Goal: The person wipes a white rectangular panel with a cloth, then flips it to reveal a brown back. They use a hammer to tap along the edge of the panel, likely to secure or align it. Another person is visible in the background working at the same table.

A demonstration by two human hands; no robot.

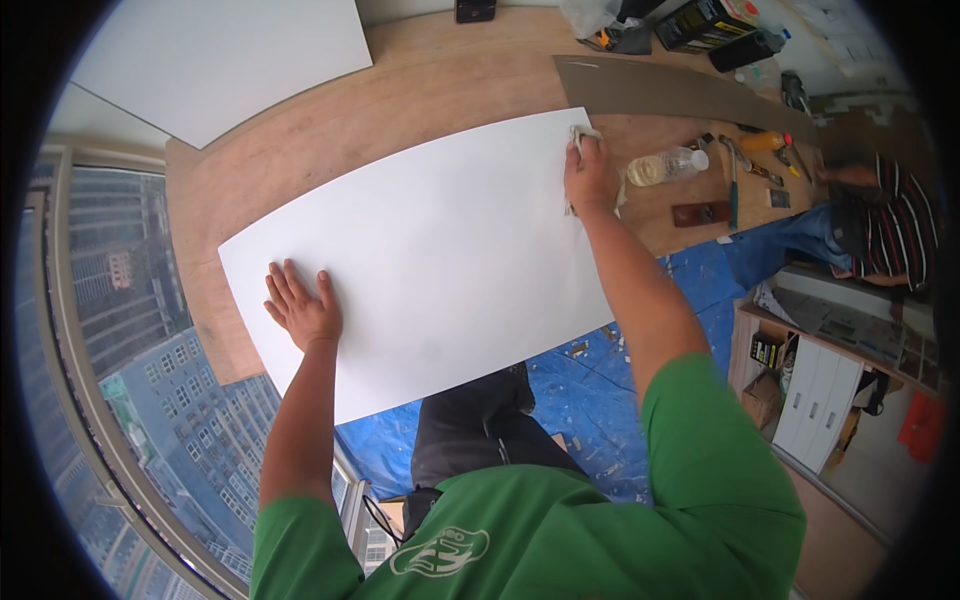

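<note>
Obs.: large white panel (440,260) is lying flat on the wooden bench (300,140), its near long edge overhanging toward 6 o'clock above a blue tarp (590,390) on the floor.

Left hand (303,308): grip open, fingers spread, palm pressing flat on the panel near its 8 o'clock corner.

Right hand (592,175): grip closed on a pale cloth (583,133), bearing down with it at the panel's 2 o'clock corner. The cloth is showing past the fingertips and beside the palm.

Just beyond the right hand, toward 3 o'clock on the bench: a clear plastic bottle (668,165) lying on its side, holding yellowish liquid. Farther out, hand tools are lying scattered.

At 11 o'clock a second white panel (220,50) is resting on the bench, well apart from the first. At 3 o'clock a person in a striped shirt (900,225) is sitting.
</note>
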